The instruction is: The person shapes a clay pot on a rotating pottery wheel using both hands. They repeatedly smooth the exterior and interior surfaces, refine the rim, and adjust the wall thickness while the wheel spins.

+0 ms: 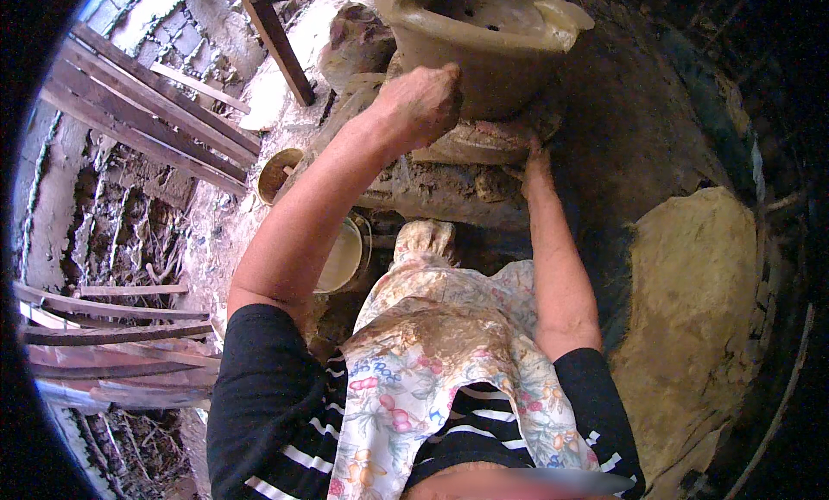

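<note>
A wet, grey-brown clay pot (492,77) with a wide, flared, uneven rim stands at the top of the view. Several dark holes show in its inner floor. Under it lies a thick round base (475,146) smeared with clay. My left hand (421,107) is closed like a fist at the left side of the pot's outer wall. Whatever its fingers may hold is hidden. Lower and to the right, my right hand (537,155) rests at the right edge of the round base, its fingers mostly lost in shadow.
A bucket (344,256) of pale liquid stands left of my lap, with a smaller bowl (278,174) beyond it. A lump of clay (356,44) sits left of the pot. Wooden slats (155,103) line the left; a tan sack (695,284) lies right.
</note>
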`<action>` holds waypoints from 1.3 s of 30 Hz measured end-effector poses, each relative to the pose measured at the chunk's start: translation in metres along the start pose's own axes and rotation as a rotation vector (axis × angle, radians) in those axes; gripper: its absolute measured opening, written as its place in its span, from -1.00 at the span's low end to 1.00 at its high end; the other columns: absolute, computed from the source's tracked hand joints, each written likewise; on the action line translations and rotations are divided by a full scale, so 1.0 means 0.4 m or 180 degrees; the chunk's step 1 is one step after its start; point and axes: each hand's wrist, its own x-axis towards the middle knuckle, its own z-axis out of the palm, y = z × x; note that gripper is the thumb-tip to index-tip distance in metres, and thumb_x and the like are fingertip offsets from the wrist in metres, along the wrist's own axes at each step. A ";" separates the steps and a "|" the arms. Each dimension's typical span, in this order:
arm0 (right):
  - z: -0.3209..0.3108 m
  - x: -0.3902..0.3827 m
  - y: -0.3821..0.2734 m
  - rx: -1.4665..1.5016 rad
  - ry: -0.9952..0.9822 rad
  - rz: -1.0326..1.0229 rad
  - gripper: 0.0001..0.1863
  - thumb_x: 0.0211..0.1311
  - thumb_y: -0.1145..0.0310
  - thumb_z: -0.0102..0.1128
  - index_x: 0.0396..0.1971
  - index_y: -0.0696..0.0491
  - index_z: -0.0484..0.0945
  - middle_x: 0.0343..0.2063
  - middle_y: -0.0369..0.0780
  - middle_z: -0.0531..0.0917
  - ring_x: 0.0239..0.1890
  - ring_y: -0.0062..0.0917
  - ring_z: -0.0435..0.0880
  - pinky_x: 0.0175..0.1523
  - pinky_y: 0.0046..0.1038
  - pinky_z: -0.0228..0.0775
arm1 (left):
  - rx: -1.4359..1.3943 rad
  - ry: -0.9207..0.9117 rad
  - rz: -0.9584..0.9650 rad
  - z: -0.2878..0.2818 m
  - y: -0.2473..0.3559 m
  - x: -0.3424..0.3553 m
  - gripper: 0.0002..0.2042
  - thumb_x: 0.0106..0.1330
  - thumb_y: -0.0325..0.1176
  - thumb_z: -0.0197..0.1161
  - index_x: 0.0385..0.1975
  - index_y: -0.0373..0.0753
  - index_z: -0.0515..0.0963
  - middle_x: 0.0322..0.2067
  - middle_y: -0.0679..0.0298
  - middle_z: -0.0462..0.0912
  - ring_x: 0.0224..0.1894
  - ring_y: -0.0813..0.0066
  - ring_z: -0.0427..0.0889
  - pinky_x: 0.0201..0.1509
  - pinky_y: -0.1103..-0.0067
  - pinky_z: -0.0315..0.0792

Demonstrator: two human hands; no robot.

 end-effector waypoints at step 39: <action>-0.055 0.061 0.019 -0.0234 -0.0070 -0.0050 -0.24 0.08 -0.22 -0.05 0.20 -0.09 0.12 0.16 -0.18 0.24 0.15 -0.30 0.26 0.02 -0.07 0.30 | -0.0277 0.2288 -0.0866 0.078 -0.251 -0.019 -0.47 0.30 -0.11 -0.01 0.17 -0.30 0.17 0.20 -0.07 0.12 0.27 0.08 0.07 0.26 0.39 0.08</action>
